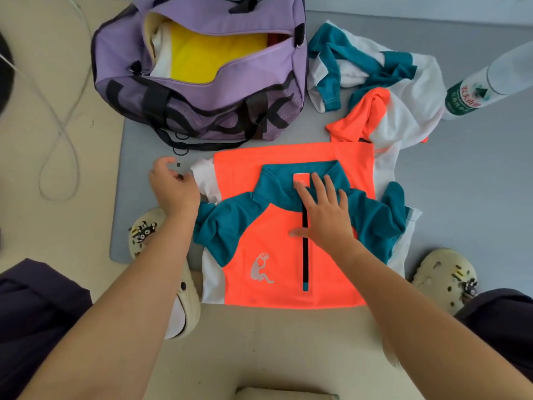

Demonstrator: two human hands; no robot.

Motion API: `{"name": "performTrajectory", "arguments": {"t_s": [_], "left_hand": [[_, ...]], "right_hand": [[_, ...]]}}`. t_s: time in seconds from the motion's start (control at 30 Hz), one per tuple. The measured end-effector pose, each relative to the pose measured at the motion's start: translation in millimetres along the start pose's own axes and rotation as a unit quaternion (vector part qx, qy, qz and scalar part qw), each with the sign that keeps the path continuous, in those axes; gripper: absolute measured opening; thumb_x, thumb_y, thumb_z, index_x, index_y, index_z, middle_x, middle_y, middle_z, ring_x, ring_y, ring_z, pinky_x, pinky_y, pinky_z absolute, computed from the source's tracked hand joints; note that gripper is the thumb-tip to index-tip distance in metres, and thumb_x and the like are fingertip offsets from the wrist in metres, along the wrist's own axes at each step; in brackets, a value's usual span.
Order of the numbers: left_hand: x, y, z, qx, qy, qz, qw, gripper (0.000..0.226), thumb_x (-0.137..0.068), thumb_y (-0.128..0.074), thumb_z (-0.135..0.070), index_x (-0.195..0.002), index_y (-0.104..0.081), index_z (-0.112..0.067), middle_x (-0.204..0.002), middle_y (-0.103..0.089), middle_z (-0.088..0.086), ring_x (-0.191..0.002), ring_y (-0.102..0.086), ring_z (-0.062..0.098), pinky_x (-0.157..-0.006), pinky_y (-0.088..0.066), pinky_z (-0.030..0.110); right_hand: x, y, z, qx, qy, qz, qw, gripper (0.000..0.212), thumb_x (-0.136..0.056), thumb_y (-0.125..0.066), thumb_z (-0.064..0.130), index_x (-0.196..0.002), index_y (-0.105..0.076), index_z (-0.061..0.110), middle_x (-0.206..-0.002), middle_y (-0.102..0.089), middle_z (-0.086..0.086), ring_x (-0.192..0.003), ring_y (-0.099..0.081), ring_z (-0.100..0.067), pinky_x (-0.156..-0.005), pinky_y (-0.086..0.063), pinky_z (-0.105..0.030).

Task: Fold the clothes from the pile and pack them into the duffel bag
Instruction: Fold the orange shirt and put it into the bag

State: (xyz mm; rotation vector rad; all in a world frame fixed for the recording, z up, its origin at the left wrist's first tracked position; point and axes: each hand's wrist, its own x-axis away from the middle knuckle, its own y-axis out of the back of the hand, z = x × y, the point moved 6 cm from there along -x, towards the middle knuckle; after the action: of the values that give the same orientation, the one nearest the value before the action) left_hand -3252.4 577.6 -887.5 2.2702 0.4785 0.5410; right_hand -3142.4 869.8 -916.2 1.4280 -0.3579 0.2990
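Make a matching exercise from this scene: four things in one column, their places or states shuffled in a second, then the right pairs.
Things:
1. duffel bag
2. orange shirt
3. water bottle
4. right hand

Places or states:
A. lying at the right edge
B. pressed flat on the teal collar
C. unzipped, yellow cloth inside
D. spread out between the two shoes

Pairs: 1-C, 2-D, 3-A, 4-B

Grey mat [476, 174] on a beige floor [259, 342]. Clear plastic water bottle [487, 82], green label, lying on the mat at upper right. White cable [57, 119] looped on the floor, left. Two cream clogs with charms: left clog [161, 255], right clog [444, 275].
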Motion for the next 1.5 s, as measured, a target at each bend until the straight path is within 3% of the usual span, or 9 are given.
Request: {"name": "performTrajectory", "arguments": {"t_s": [0.23,0.43,0.63,0.8,1.03,1.13,1.23,1.33,1.5], "left_hand": [[81,-66,-55,-0.212,-0.388,0.162,0.882,0.046,-0.082,-0.069,-0.030,-0.123,-0.060,-0.012,-0.135,-0.052,0.013,-0.124,-0.046,0.037,-0.096,-0.039,0.047],[129,-128,-32,-0.339,-0.349,0.302,0.820,0.091,-0.080,-0.064,-0.061,-0.154,-0.019,-0.034,-0.165,0.002,0.004,-0.150,0.001,0.034,-0.117,-0.015,0.057],[125,-130,-28,-0.350,-0.353,0.299,0.815,0.093,-0.079,-0.065,-0.062,-0.154,-0.017,-0.035,-0.165,0.004,0.002,-0.151,0.004,0.032,-0.118,-0.012,0.057],[130,-137,-41,-0.334,-0.409,0.331,0.782,0.096,-0.079,-0.070,-0.053,-0.155,-0.016,-0.033,-0.165,0.002,-0.002,-0.152,0.001,0.028,-0.118,-0.013,0.052],[102,-97,-38,-0.315,-0.352,0.238,0.849,0.074,-0.083,-0.070,-0.045,-0.143,-0.042,-0.014,-0.145,-0.040,0.015,-0.130,-0.040,0.035,-0.096,-0.040,0.050],[80,-75,-24,-0.385,-0.331,0.199,0.839,0.041,-0.089,-0.060,-0.051,-0.101,-0.057,-0.011,-0.102,-0.060,0.011,-0.098,-0.056,0.033,-0.083,-0.039,0.044],[62,-66,-12,-0.490,-0.222,0.218,0.815,0.054,-0.095,-0.035,-0.062,-0.079,-0.054,-0.014,-0.076,-0.064,0.005,-0.076,-0.060,0.028,-0.087,-0.035,0.041],[70,-78,-27,-0.432,-0.288,0.228,0.823,0.051,-0.095,-0.043,-0.058,-0.065,-0.048,-0.016,-0.067,-0.059,0.003,-0.073,-0.058,0.029,-0.080,-0.034,0.039],[87,-106,-37,-0.183,-0.145,0.315,0.920,0.037,-0.084,-0.067,-0.051,-0.105,-0.058,-0.022,-0.085,-0.056,-0.007,-0.083,-0.055,0.019,-0.074,-0.041,0.033]], "right_hand": [[-2,50,-85,-0.189,-0.206,-0.175,0.944,0.092,-0.076,-0.076,0.042,-0.149,-0.030,0.011,-0.146,-0.037,-0.021,-0.135,-0.035,-0.037,-0.107,-0.030,-0.049],[3,29,-161,-0.261,-0.371,-0.086,0.887,0.080,-0.073,-0.080,0.041,-0.133,-0.041,0.006,-0.127,-0.047,-0.015,-0.120,-0.045,-0.034,-0.097,-0.037,-0.048],[-4,13,-178,-0.314,-0.329,-0.013,0.890,0.028,-0.082,-0.070,0.033,-0.070,-0.054,0.014,-0.065,-0.054,-0.002,-0.070,-0.056,-0.030,-0.053,-0.033,-0.032],[22,22,-215,-0.267,-0.365,-0.055,0.890,0.029,-0.087,-0.066,0.034,-0.078,-0.058,0.008,-0.071,-0.054,-0.005,-0.078,-0.057,-0.034,-0.055,-0.030,-0.031],[30,46,-178,-0.187,-0.262,-0.180,0.929,0.040,-0.081,-0.074,0.033,-0.102,-0.053,0.007,-0.102,-0.057,-0.014,-0.096,-0.054,-0.036,-0.080,-0.039,-0.043],[16,27,-143,-0.251,-0.184,-0.069,0.948,0.044,-0.079,-0.075,0.041,-0.101,-0.055,0.009,-0.096,-0.059,-0.010,-0.090,-0.056,-0.030,-0.078,-0.043,-0.041],[14,13,-136,-0.197,-0.213,-0.009,0.957,0.051,-0.080,-0.070,0.052,-0.105,-0.051,0.012,-0.099,-0.060,-0.008,-0.094,-0.057,-0.031,-0.081,-0.037,-0.041],[14,9,-139,-0.184,-0.245,0.019,0.952,0.043,-0.083,-0.065,0.052,-0.097,-0.053,0.014,-0.088,-0.061,-0.003,-0.089,-0.059,-0.030,-0.075,-0.027,-0.037],[11,11,-133,-0.262,-0.222,-0.014,0.939,0.033,-0.079,-0.074,0.040,-0.090,-0.057,0.015,-0.092,-0.050,0.000,-0.090,-0.053,-0.025,-0.080,-0.043,-0.039]]}}
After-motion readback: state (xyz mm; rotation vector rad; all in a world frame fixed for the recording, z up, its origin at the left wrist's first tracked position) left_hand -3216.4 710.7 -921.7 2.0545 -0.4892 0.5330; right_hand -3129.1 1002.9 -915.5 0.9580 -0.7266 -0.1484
